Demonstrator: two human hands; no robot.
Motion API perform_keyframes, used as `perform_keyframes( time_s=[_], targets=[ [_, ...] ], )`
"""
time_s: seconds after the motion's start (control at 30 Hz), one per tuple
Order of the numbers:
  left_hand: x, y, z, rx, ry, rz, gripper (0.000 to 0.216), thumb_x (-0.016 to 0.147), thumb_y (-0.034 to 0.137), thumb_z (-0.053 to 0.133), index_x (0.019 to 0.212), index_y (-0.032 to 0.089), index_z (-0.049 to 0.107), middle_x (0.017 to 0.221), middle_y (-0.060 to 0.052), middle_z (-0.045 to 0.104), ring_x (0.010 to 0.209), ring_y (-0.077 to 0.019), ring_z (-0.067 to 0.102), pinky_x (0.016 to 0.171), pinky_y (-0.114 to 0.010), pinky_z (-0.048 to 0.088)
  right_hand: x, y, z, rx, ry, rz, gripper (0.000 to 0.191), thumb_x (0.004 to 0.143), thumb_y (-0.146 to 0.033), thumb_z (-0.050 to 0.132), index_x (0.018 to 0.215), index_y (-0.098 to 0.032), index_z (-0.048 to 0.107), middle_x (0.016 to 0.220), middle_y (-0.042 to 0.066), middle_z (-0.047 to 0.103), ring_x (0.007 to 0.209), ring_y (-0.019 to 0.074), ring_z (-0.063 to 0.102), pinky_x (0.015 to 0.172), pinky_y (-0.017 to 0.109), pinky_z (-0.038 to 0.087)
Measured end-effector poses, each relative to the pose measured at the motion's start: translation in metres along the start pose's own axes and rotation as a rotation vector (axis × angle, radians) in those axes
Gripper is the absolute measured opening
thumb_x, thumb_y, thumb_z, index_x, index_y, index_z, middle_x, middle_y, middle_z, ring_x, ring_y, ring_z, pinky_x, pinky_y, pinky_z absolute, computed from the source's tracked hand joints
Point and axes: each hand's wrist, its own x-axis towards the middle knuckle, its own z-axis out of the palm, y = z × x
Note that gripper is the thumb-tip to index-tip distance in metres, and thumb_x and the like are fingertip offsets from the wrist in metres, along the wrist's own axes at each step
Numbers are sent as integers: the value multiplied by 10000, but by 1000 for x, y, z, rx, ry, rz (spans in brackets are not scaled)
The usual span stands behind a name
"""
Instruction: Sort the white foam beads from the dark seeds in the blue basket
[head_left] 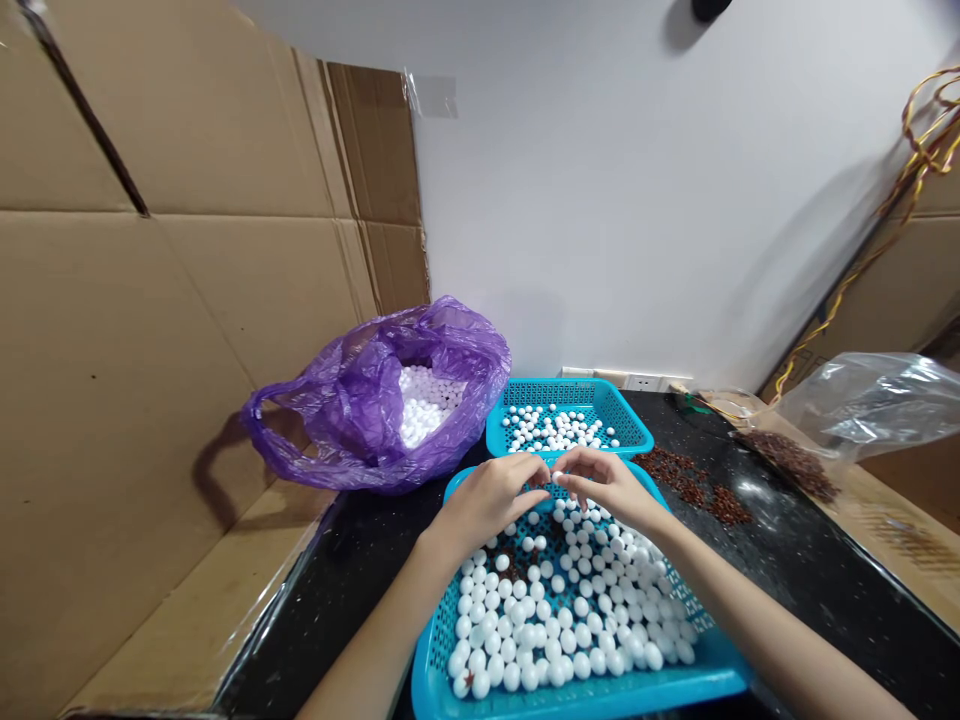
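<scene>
Above the near blue plastic basket (431, 660), both my hands meet with fingertips close together. My right hand (604, 487) pinches a small white ball (556, 478) between thumb and fingers. Just to its left, my left hand (499, 500) has its fingers curled toward the thumb; whatever it may hold is too small or hidden. Below them the basket holds many loose white balls (581, 607). Among the balls on its left side lies a patch of small reddish-brown pieces (516, 565). A brown star-shaped piece (469, 679) shows on a ball at the near left corner.
A second blue basket (637, 435) with scattered white balls stands behind. On the left, a purple plastic bag (352, 400) gapes over more white balls. Brown pieces (694, 485) lie on the black tabletop (810, 570), near a clear bag (870, 410). Cardboard (150, 350) borders the left.
</scene>
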Motion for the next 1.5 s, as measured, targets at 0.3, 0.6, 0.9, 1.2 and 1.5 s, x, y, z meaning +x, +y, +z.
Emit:
perform_keyframes(
  time_s=[0.3, 0.6, 0.9, 1.2, 1.5],
  targets=[
    [1, 4, -4, -70, 110, 132, 84, 858, 228, 588, 821, 158, 617, 798, -10, 654, 749, -133, 621, 701, -211, 476, 1, -4, -1, 188, 4, 13, 202, 808, -382, 630, 914, -220, 688, 763, 3, 599, 571, 99, 508, 515, 237, 439],
    [1, 2, -4, -132, 145, 230, 105, 886, 188, 538, 870, 142, 631, 842, -35, 688, 788, -133, 652, 719, -200, 500, 1, 4, -2, 246, -21, 12, 235, 819, -412, 632, 960, -233, 687, 821, 16, 614, 642, 112, 548, 553, 242, 435],
    [2, 5, -7, -81, 144, 224, 91, 881, 201, 549, 872, 171, 635, 858, -28, 664, 842, -147, 610, 753, -228, 474, 0, -3, -2, 198, -17, 6, 234, 800, -405, 654, 944, -227, 702, 783, 12, 635, 672, 131, 568, 575, 249, 438],
    [2, 5, -8, -23, 140, 195, 87, 883, 212, 551, 860, 176, 627, 851, -27, 648, 847, -151, 586, 751, -237, 455, 0, -2, -3, 194, -31, -11, 205, 825, -371, 639, 967, -241, 708, 765, 5, 636, 689, 130, 577, 593, 250, 443],
    [2, 4, -7, -12, 150, 185, 109, 893, 231, 535, 859, 184, 627, 839, -25, 642, 843, -151, 589, 748, -247, 460, 0, -1, -3, 205, -48, 27, 237, 815, -389, 644, 987, -237, 704, 830, 22, 675, 697, 140, 619, 607, 267, 496]
  ],
)
